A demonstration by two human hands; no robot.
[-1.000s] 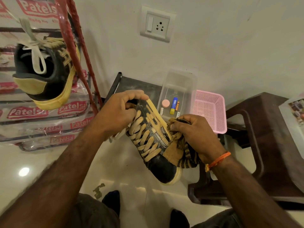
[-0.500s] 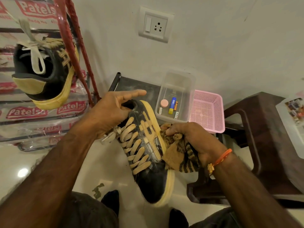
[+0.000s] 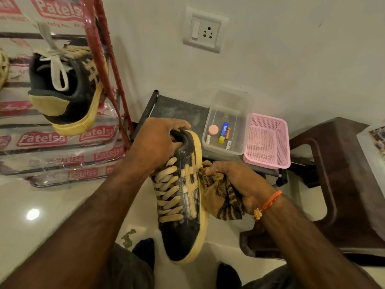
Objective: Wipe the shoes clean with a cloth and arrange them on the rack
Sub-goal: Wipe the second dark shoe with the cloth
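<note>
Holding the black-and-tan sneaker (image 3: 183, 197) by its heel collar, my left hand (image 3: 155, 142) curls tight; my right hand (image 3: 233, 180) bunches the striped cloth (image 3: 220, 197) against its side. A slack heel grip could let it twist and drop. Rack (image 3: 98, 49) wrapping reads "Patelsa", possibly cut off.

A black shoe (image 3: 183, 205) with tan laces and a yellowish sole is held in the air, toe pointing down toward the viewer. A brown striped cloth (image 3: 220, 195) touches its right side. A second, similar shoe (image 3: 66, 90) sits on the rack (image 3: 100, 49), heel outward.
</note>
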